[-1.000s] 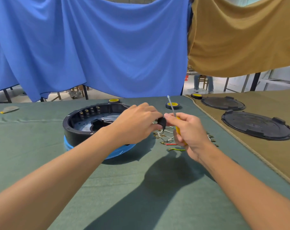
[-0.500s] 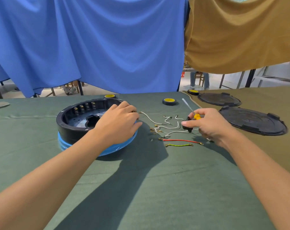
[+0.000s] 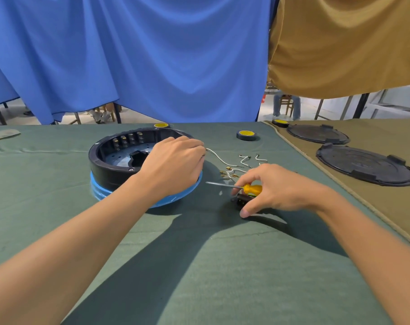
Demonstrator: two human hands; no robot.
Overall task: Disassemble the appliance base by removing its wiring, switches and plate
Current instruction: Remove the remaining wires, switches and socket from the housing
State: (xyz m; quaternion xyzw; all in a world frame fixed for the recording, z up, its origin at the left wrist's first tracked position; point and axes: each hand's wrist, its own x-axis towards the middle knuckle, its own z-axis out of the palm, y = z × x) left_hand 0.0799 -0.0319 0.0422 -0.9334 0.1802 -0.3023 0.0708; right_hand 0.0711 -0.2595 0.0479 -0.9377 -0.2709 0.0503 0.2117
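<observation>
On a table covered in green cloth (image 3: 58,207), left of centre, a round black base (image 3: 110,174) sits open side up on a blue ring (image 3: 175,198), with a metal plate (image 3: 118,160) apparently not yet removed from inside it. The left hand (image 3: 173,165) lies over the base's right rim, fingers curled down over the edge to steady it. A white wire (image 3: 219,158) runs out beside the fingertips; whether they pinch it cannot be seen. A hard tug here could drag the base or snap a connector. Just to the right lie loose brass connectors (image 3: 227,172), easily scattered. The right hand (image 3: 276,191), palm down, clasps a yellow-handled screwdriver (image 3: 252,188), blade pointing left, above a small black switch (image 3: 240,199); juggling both risks dropping one. Two black lids (image 3: 366,166) rest far right.
</observation>
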